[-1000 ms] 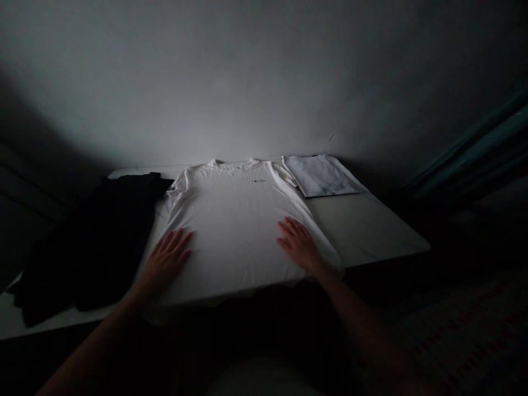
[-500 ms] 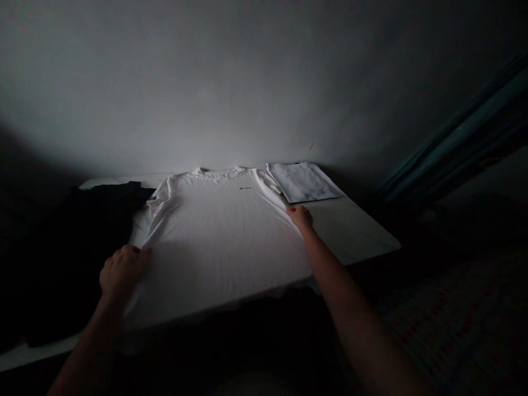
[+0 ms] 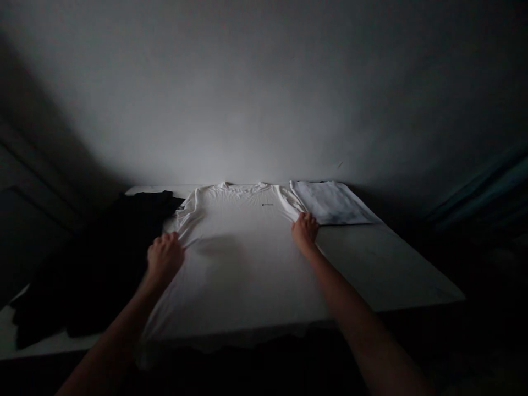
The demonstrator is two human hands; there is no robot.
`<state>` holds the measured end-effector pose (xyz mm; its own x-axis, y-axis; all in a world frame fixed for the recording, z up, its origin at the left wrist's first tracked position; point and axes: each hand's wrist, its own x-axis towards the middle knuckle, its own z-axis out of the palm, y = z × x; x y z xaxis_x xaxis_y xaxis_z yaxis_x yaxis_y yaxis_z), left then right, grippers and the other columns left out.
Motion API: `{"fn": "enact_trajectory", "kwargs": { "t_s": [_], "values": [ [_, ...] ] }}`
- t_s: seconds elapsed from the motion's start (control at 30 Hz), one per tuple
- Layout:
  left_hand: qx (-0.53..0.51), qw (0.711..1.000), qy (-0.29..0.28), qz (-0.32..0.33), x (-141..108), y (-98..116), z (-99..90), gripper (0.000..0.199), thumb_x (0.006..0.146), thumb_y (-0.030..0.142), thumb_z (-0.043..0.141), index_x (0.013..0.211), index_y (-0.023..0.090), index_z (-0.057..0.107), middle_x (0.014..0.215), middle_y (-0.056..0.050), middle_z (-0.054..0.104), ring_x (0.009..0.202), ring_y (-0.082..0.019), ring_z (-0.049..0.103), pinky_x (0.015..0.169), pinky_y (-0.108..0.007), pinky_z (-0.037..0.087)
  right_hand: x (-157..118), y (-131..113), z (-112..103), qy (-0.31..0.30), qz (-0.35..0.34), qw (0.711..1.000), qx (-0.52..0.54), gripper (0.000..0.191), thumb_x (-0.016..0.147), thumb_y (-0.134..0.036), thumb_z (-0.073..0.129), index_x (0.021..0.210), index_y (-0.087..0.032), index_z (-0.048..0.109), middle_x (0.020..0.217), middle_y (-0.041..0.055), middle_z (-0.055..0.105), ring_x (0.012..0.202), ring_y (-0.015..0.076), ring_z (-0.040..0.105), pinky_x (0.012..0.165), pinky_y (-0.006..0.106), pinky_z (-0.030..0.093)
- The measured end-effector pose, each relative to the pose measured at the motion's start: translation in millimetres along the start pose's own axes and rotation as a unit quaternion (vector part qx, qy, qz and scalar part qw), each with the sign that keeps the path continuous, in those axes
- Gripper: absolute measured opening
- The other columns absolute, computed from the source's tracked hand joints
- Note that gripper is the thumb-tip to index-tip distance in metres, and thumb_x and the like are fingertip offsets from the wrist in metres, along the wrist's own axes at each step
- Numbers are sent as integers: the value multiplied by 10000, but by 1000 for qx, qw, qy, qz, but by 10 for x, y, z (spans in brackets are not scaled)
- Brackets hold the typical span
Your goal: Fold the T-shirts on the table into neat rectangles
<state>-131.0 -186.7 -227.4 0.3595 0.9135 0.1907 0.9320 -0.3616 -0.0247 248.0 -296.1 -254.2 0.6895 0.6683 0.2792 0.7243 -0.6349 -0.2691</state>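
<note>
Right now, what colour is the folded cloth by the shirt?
The folded cloth: white with faint grey mottling, best in the head view.

Matt white cloth T-shirt [image 3: 243, 280] on a smooth pale tabletop [image 3: 383, 264]

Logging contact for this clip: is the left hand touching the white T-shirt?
Touching: the head view shows the left hand closed on the white T-shirt, with the cloth gathered into creases at its fingers.

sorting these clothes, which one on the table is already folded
The folded pale cloth at the far right of the table. It lies in a neat flat rectangle, while the white T-shirt is spread out and the dark garment lies bunched up.
</note>
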Motion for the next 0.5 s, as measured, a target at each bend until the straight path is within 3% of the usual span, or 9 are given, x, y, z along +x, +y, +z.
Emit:
{"fn": "enact_trajectory", "kwargs": {
  "t_s": [0.07, 0.13, 0.2, 0.27, 0.37, 0.43, 0.5],
  "values": [
    [-54, 991, 34, 117, 146, 455, 96, 435, 917, 283, 422, 1270, 88, 584, 1275, -243, 642, 1242, -357, 577, 1013, -495, 476, -212, -432, 196, -11, -138, 990, 37, 457, 948, -249, 479, 1372, -91, 548, 1466, 249, 489, 1352, 347, 453, 1084, 473, 373],
    [-95, 975, 36, 199, 258, 835, 264, 510, 944, 266, 373, 1398, 73, 500, 1472, -227, 516, 1395, -312, 459, 1121, -464, 404, -456, -802, 362, -67, -237, 967, 71, 506, 983, -329, 442, 1428, -97, 507, 1537, 223, 426, 1415, 317, 399, 1124, 464, 353],
    [-100, 970, 0, 221, 291, 953, 438, 565, 979, 317, 338, 1484, 78, 413, 1571, -189, 407, 1464, -285, 369, 1174, -445, 346, -655, -900, 458, -113, -307, 941, 81, 546, 1004, -399, 399, 1482, -142, 464, 1589, 167, 376, 1460, 288, 351, 1165, 475, 316],
    [-85, 975, -30, 205, 234, 724, 564, 609, 1006, 404, 297, 1532, 102, 354, 1608, -150, 350, 1497, -275, 305, 1201, -451, 303, -757, -609, 482, -122, -345, 928, 75, 554, 1011, -449, 377, 1506, -210, 445, 1600, 105, 377, 1478, 270, 328, 1194, 499, 276],
    [-52, 986, -17, 160, 6, -18, 672, 674, 1010, 507, 249, 1553, 116, 329, 1631, -123, 302, 1519, -281, 239, 1210, -466, 284, -755, 330, 431, -43, -305, 950, 55, 571, 1013, -500, 345, 1483, -208, 482, 1564, 117, 433, 1460, 280, 366, 1192, 515, 296],
    [-25, 993, 2, 114, -210, -430, 713, 706, 999, 551, 238, 1538, 115, 367, 1620, -130, 324, 1501, -311, 283, 1183, -500, 322, -746, 915, 383, 26, -267, 962, 53, 629, 1005, -538, 333, 1487, -160, 475, 1537, 167, 455, 1445, 313, 388, 1162, 540, 345],
    [-5, 996, 17, 87, -421, -576, 728, 744, 983, 591, 254, 1506, 89, 426, 1589, -160, 374, 1475, -350, 329, 1160, -528, 346, -815, 1222, 343, 67, -243, 967, 43, 718, 979, -592, 357, 1489, -98, 466, 1528, 222, 445, 1447, 382, 363, 1123, 599, 378]
  ]
}}
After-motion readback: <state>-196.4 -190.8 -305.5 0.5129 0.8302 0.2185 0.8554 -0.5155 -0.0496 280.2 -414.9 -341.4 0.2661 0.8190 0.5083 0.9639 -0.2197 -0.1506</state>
